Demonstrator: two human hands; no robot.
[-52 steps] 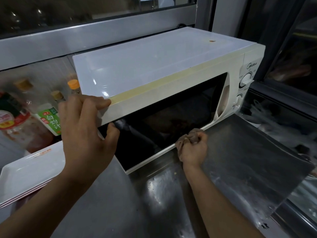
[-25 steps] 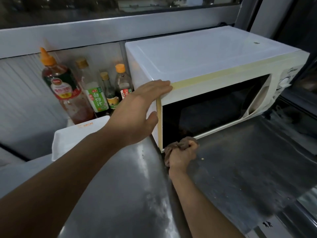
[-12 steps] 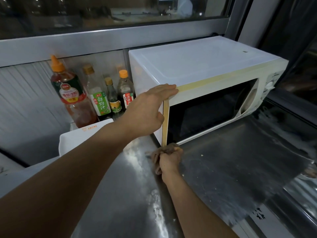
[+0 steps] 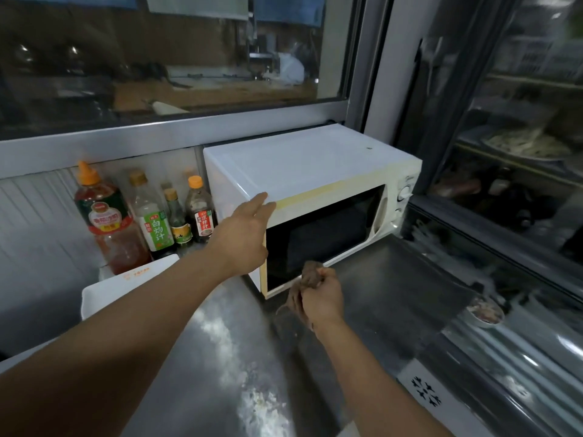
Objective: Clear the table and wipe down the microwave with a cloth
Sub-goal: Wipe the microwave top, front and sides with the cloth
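Bunched in our right hand (image 4: pixel 321 299), fingers curled tight around it, the brown cloth (image 4: pixel 307 279) sits low in the centre of the frame against the microwave's (image 4: pixel 303 162) bottom front corner, likely to work along that edge. Our left hand (image 4: pixel 244 239) lies with fingers straight against the upper front corner, holding nothing, probably to keep the oven from sliding on the steel table (image 4: pixel 205 357). Left of the oven stand sauce bottles (image 4: pixel 151 216) behind a white tray (image 4: pixel 126 287), seemingly not yet cleared.
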